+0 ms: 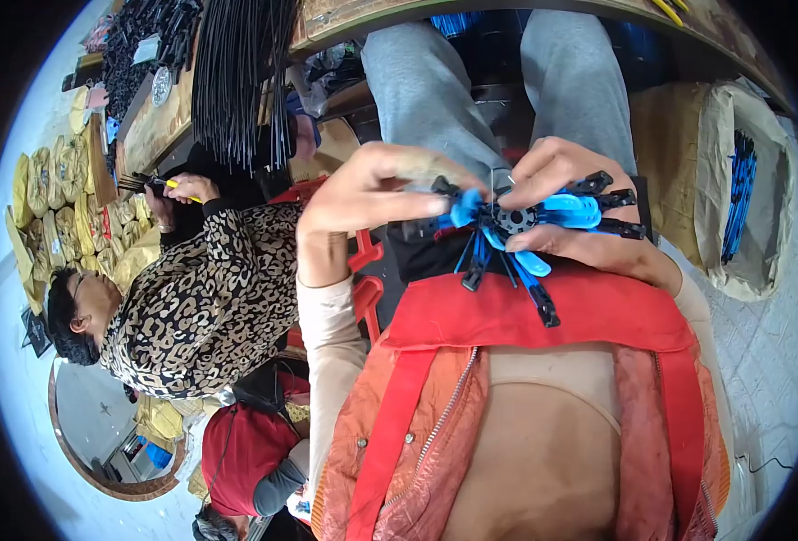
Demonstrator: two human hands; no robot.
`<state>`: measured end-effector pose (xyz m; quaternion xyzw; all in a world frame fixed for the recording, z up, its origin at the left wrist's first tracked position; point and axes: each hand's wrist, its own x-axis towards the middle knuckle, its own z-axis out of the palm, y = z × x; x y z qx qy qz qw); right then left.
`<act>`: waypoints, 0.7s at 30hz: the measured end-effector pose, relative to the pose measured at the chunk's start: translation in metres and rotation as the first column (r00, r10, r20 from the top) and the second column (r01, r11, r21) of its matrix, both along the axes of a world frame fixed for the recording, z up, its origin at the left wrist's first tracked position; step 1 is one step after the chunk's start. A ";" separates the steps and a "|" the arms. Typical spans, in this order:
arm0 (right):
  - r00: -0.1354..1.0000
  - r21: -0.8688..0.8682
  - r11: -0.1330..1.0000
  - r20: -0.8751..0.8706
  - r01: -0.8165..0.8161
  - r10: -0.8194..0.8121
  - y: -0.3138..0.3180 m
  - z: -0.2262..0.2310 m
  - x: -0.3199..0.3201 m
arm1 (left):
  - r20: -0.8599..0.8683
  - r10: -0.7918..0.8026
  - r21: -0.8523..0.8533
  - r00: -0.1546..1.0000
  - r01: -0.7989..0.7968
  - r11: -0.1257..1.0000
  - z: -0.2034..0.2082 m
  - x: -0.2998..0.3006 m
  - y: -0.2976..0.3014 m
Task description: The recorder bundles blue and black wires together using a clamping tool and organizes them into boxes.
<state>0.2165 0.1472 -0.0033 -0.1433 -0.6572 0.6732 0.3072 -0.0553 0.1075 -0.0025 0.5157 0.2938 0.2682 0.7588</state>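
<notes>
What looks like a small umbrella frame [518, 219] is held over my lap: a round black toothed hub with blue ribs and black ends fanning out around it. My right hand [568, 194] grips the hub, thumb and fingers on either side of it, several folded ribs lying across the palm. At the hub's left side, my left hand [385, 194] pinches a blue rib [465, 209] with a black end, slightly blurred. A thin wire [492, 183] stands up beside the hub between both hands. Other ribs hang down toward my red apron [543, 311].
A wooden bench edge [354, 25] runs along the top, with a bundle of black rods [241, 77] overhanging it. At right, a paper-lined box [748, 194] holds blue and black rods. A co-worker in a leopard-patterned top [214, 298] sits at left, near red plastic stools [367, 293].
</notes>
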 end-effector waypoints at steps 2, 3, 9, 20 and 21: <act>0.998 0.016 0.999 -0.026 0.050 -0.049 -0.001 -0.002 -0.002 | -0.125 0.012 0.187 0.992 0.012 0.982 -0.008 0.012 0.010; 0.998 0.015 0.999 -0.027 0.052 -0.051 -0.001 -0.002 -0.004 | -0.126 0.010 0.186 0.992 0.014 0.983 -0.009 0.016 0.013; 0.993 -0.015 0.993 0.014 0.117 -0.117 0.003 -0.009 -0.002 | 0.032 0.067 -0.009 0.997 -0.067 0.998 -0.023 0.031 0.024; 0.995 -0.044 0.998 -0.085 0.049 -0.053 0.011 -0.021 0.005 | 0.046 0.250 -0.009 0.967 -0.249 0.968 -0.020 0.048 0.006; 0.995 -0.079 0.997 -0.094 0.022 -0.030 0.011 -0.021 0.005 | 0.045 0.250 -0.009 0.967 -0.250 0.968 -0.018 0.049 0.004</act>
